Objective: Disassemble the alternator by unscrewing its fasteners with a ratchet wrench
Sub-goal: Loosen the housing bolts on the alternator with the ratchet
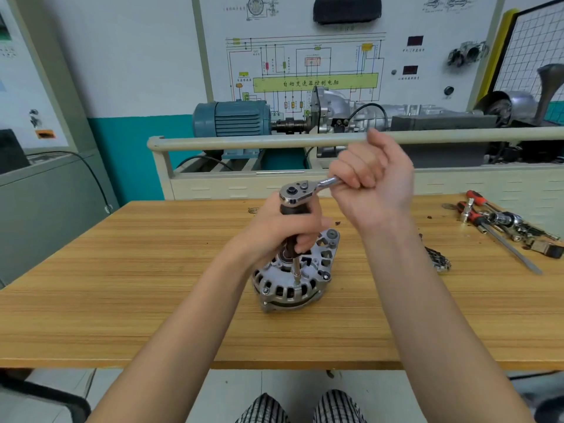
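Note:
A silver alternator (290, 285) stands on the wooden table (122, 285), vented housing facing up. Above it a chrome ratchet wrench (300, 190) sits on a dark extension bar (291, 239) whose thin steel tip (296, 271) meets a fastener on the housing's top. My left hand (280, 227) grips the dark extension just under the ratchet head. My right hand (372, 178) is curled round the wrench handle, which points to the right and away; the handle is hidden inside the fist.
Several red-handled screwdrivers, sockets and bits (503, 224) lie at the table's right. A small dark metal part (439, 259) lies right of my right forearm. Behind the table stands a training rig with a rail (244, 143) and blue motor (232, 119).

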The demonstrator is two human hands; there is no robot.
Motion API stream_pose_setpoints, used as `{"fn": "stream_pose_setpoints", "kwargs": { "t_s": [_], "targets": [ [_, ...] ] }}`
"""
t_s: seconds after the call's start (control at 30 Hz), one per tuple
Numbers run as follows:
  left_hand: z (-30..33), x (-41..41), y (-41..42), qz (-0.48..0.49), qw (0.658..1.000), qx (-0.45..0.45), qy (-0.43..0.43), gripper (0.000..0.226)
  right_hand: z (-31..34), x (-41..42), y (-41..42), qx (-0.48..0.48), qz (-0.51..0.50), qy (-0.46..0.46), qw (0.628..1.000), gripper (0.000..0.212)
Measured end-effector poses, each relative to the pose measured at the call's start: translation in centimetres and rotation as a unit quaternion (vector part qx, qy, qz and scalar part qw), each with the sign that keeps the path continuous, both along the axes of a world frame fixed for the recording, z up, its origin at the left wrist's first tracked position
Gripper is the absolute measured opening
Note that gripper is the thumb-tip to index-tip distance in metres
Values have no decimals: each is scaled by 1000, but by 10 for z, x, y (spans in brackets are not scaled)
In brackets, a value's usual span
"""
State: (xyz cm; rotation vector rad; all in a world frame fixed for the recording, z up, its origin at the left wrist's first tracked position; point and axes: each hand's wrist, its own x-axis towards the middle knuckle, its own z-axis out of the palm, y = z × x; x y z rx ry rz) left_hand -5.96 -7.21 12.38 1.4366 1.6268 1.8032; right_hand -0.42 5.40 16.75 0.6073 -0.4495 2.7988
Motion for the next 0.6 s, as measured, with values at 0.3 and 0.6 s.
{"fn": "stream_pose_setpoints", "kwargs": {
  "t_s": [0.3, 0.6],
  "targets": [
    [-3, -1, 4, 5, 997, 12, -71, 43, 0, -12, -2, -43, 19, -12, 999, 48],
    [-11, 18, 17, 308, 938, 135, -85, 33, -25, 21, -27, 44, -186, 71, 979, 54]
  ]
}}
